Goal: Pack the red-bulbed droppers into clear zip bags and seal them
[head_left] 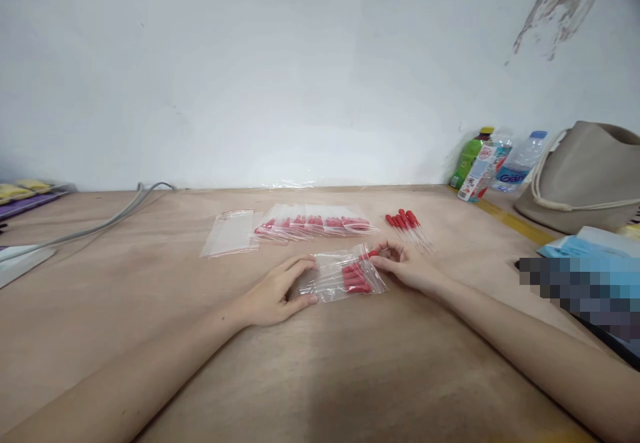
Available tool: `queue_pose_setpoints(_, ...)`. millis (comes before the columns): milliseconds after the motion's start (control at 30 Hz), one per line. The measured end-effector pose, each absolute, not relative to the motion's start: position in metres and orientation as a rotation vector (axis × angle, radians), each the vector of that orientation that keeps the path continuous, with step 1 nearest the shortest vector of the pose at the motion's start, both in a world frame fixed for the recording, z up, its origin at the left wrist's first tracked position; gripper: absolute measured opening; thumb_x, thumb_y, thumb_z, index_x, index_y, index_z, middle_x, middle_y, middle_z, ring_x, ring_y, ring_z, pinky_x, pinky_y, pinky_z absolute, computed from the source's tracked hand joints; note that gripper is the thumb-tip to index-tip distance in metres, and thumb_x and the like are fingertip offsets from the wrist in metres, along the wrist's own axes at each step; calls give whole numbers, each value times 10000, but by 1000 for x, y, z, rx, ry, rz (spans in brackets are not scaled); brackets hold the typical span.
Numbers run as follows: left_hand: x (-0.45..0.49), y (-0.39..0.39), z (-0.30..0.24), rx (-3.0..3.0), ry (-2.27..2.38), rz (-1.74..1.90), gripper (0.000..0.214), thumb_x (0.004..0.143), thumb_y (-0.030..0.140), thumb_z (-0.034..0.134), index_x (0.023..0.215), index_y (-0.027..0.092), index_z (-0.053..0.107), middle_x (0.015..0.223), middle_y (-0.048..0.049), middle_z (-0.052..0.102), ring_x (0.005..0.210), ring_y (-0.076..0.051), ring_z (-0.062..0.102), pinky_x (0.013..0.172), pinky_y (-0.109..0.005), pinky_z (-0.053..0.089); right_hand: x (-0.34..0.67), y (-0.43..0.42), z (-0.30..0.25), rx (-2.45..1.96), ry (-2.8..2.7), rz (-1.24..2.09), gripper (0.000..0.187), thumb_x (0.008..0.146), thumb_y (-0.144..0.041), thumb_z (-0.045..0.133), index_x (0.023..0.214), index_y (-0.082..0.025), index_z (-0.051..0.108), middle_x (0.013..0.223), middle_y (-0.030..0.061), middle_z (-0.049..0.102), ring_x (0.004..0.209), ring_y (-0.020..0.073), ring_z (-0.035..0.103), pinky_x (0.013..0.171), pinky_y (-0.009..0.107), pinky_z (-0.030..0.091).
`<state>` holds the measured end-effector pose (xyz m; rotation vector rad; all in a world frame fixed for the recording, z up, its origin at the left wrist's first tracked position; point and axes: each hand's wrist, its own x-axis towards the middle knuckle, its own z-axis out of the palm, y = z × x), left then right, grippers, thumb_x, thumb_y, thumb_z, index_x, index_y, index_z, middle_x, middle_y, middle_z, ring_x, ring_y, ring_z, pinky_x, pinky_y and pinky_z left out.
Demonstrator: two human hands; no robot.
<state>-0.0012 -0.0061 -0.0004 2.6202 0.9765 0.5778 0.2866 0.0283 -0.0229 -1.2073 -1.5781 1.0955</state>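
A clear zip bag lies flat on the table with several red-handled sticks inside, their thin pale shafts pointing left. My left hand holds the bag's left end, thumb at the near edge and fingers at the far edge. At the bag's right end, where the opening is, my right hand pinches the end of another red-handled stick, which is partly at the mouth of the bag. Beyond my right hand lies a loose bunch of red-handled sticks. Whether they are small screwdrivers is too fine to tell.
Filled bags overlap in a row behind my hands, with flat, clear bags to their left. A grey cable crosses the left side. Bottles, a carton, a beige bag and a blue packet stand or lie right.
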Motion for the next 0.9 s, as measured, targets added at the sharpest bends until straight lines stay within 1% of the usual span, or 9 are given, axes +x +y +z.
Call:
queue_pose_setpoints(100,-1,-6,0,2620,976,581,420,858,361,515,1236,213,406,1294,-94,447,1202,-236,423,1005,-388,374,290,35,-22,-1204,-1772,925,274,628,-378,690,807,-178,635,654,-19,601,597,116,528,592,263,438)
queue_pose_setpoints(200,0,-5,-1,2628,980,586,417,857,359,516,1233,212,410,1298,-94,444,1206,-237,421,1004,-384,375,287,39,-20,-1117,-1837,999,274,666,-401,650,834,-185,665,820,16,668,743,154,593,701,300,466)
queue_pose_setpoints(267,0,-5,-1,2635,974,597,420,856,359,517,1233,210,407,1300,-94,443,1208,-235,419,1009,-382,371,284,42,-22,-1070,-1855,1076,281,697,-414,618,859,-191,677,885,29,682,798,170,610,737,316,473)
queue_pose_setpoints(400,0,-4,-2,2636,961,605,422,856,360,518,1235,211,406,1303,-91,440,1206,-232,421,1012,-378,369,278,47,-30,-1121,-1771,1045,280,703,-417,614,826,-175,682,821,48,690,728,175,623,689,318,492)
queue_pose_setpoints(500,-1,-4,-2,2633,956,604,423,857,357,515,1238,212,401,1296,-94,446,1199,-233,427,1005,-382,374,275,48,-35,-1157,-1738,899,217,680,-371,639,743,-164,653,730,41,671,649,161,602,628,303,487)
queue_pose_setpoints(567,-1,-4,-2,2633,961,602,427,857,358,516,1240,211,398,1295,-95,446,1198,-232,426,1006,-381,373,274,46,-35,-1130,-1789,838,168,695,-333,620,722,-167,636,712,34,658,636,154,589,610,292,477)
queue_pose_setpoints(633,-1,-4,-2,2632,971,595,426,856,356,519,1239,209,403,1299,-94,442,1201,-230,424,1012,-377,368,273,43,-32,-1074,-1891,781,146,742,-293,560,741,-173,643,753,38,658,687,158,593,650,294,472)
queue_pose_setpoints(767,-1,-5,-2,2633,979,590,409,855,352,521,1226,209,425,1306,-92,436,1206,-234,420,1013,-378,368,276,39,-25,-983,-2113,751,224,816,-257,447,807,-191,662,858,41,651,818,163,590,761,303,450)
queue_pose_setpoints(900,0,-5,-1,2639,963,588,401,859,352,517,1228,213,444,1305,-91,428,1209,-229,417,1013,-375,370,280,41,-23,-1139,-1889,907,230,821,-330,457,903,-182,613,869,38,645,810,157,591,752,297,456)
